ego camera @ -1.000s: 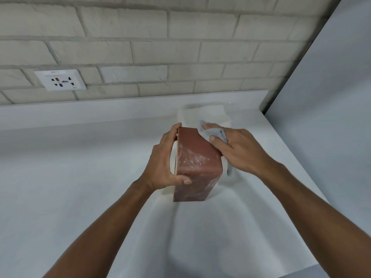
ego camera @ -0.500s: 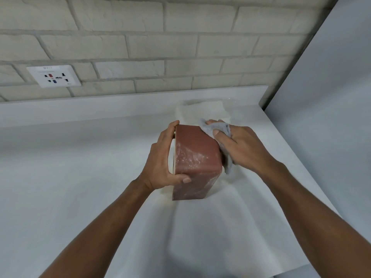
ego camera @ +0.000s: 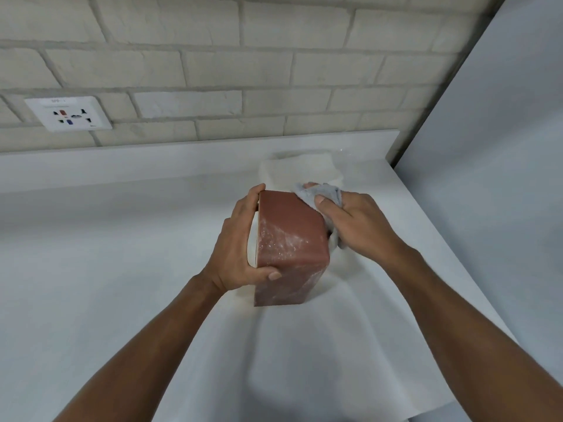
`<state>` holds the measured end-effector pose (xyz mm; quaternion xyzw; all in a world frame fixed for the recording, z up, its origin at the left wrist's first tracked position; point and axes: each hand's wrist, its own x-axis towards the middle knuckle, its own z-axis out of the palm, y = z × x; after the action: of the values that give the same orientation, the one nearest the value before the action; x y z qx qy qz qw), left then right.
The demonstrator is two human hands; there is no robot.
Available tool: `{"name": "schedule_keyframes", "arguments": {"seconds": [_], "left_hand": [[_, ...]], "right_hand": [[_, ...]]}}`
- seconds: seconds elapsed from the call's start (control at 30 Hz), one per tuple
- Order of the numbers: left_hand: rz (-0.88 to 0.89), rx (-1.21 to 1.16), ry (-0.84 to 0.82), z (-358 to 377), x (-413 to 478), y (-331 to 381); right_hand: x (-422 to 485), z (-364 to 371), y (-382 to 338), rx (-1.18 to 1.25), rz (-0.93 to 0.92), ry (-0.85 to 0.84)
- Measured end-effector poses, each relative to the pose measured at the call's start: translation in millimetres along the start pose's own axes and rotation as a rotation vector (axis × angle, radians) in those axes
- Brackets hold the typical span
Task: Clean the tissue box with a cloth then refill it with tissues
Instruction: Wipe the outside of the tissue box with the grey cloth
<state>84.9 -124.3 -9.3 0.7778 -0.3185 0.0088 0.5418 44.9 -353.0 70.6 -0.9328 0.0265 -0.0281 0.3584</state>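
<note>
Fingers of the left hand (ego camera: 236, 249) are curled round the dusty tissue box (ego camera: 289, 248), stood on the white counter (ego camera: 91, 269), while a grey cloth (ego camera: 323, 197) is gripped against its far right side by the right hand (ego camera: 358, 223).

Pale brick wall (ego camera: 274, 56) with socket (ego camera: 68, 113) behind white counter (ego camera: 91, 254).

Your single head-worn camera looks forward and down over the white counter (ego camera: 91, 269), close enough that both your forearms (ego camera: 158, 345) fill the near edge. It faces the brick wall (ego camera: 274, 56) at the far side, with the wall socket (ego camera: 68, 113) far left and what may be a cabinet side (ego camera: 502, 147) on the right. The tissue box (ego camera: 289, 239) sits centre frame. The wide lens bows the wall's courses.
</note>
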Motion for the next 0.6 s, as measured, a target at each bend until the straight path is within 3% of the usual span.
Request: {"name": "schedule_keyframes", "arguments": {"seconds": [0.07,0.13,0.27,0.43,0.6], "left_hand": [[0.000,0.008,0.001,-0.2,0.1,-0.1],[-0.003,0.008,0.005,0.7,0.2,1.2],[-0.016,-0.008,0.003,1.0,-0.8,2.1],[-0.008,-0.019,-0.011,1.5,-0.8,1.8],[0.030,-0.039,0.006,1.3,-2.7,4.5]], "right_hand": [[8.2,2.2,-3.3,0.079,0.091,-0.009],[-3.1,2.3,-2.8,0.087,0.008,-0.034],[-41.3,-1.4,-3.6,-0.071,-0.248,-0.077],[-8.0,-4.3,-16.2,-0.163,-0.112,-0.073],[-6.3,15.3,-53.6,-0.396,-0.323,-0.205]]}}
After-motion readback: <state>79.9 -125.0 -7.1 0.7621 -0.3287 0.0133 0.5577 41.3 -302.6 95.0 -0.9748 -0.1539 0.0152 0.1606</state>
